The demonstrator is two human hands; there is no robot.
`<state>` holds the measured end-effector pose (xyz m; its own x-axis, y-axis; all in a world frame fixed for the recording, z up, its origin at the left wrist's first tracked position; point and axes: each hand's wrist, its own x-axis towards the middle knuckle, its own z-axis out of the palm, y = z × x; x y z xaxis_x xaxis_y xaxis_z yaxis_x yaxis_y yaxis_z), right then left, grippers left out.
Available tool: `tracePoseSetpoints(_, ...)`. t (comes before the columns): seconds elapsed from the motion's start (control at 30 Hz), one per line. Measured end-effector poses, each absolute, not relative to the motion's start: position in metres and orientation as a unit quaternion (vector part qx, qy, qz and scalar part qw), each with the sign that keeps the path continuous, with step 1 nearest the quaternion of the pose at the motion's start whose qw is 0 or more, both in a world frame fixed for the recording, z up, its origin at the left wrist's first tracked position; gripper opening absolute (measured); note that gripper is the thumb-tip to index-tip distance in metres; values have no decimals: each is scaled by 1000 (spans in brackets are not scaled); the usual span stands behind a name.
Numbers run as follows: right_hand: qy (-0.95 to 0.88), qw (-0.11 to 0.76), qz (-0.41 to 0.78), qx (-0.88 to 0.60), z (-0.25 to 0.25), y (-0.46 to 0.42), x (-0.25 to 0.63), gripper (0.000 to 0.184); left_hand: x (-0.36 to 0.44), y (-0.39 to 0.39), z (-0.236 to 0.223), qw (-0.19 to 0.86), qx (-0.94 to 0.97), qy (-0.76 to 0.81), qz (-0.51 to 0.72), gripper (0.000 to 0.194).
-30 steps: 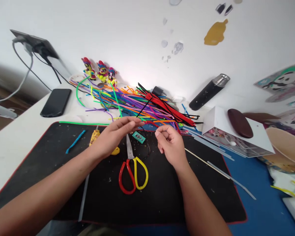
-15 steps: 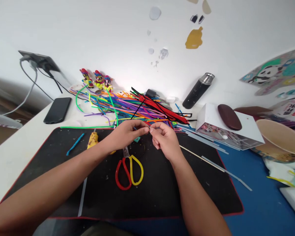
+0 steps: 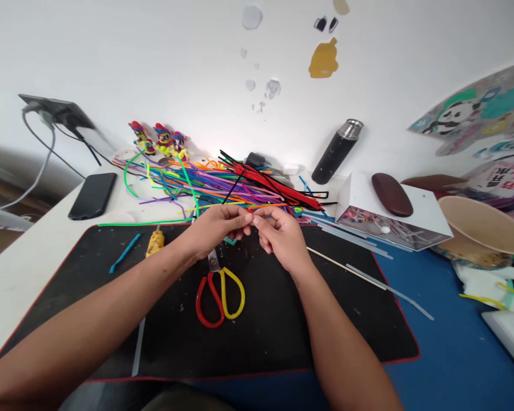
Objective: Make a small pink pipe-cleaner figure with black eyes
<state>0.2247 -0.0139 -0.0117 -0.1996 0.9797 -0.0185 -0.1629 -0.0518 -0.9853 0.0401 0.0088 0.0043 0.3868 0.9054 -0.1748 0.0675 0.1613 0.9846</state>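
Note:
My left hand (image 3: 220, 228) and my right hand (image 3: 280, 234) meet above the far part of a black mat (image 3: 274, 325), thumbs and forefingers pinched together tip to tip. Whatever sits between the fingertips is too small to make out. Below my left hand lie scissors (image 3: 220, 299) with one red and one yellow handle, their blades partly covered by the hand. A yellow glue gun (image 3: 155, 242) is partly hidden behind my left forearm. Farther left on the mat rests a short blue pipe cleaner (image 3: 125, 253).
Behind the hands spreads a heap of coloured pipe cleaners (image 3: 223, 182). Small figures (image 3: 163, 140) stand at the back left, near a phone (image 3: 93, 196). On the right are a black flask (image 3: 337, 151), a white box (image 3: 394, 211), glue sticks (image 3: 355, 240) and a thin wooden stick (image 3: 346, 267).
The whole view has shifted slightly, so things appear a little farther left. Both hands remain pinched together, with only slight finger movement.

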Motion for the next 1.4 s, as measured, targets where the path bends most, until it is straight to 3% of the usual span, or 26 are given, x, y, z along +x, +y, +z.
tracePoseSetpoints(0.17,-479,504,590,-411,-12,-13,226,41,38,6,5,617,557,438,343,47)
tracePoseSetpoints(0.5,-428,565,564,-424,-11,-3,240,40,33,7,10,511,701,443,224,32)
tracePoseSetpoints(0.7,-414,586,560,-415,-18,1,244,38,38,9,-1,483,721,459,193,36)
tracePoseSetpoints(1.1,-433,567,556,-425,-13,0,244,37,53,10,-14,278,864,416,56,20)
tracePoseSetpoints(1.4,-467,529,557,-437,-13,-3,238,40,64,4,-21,245,898,367,6,23)
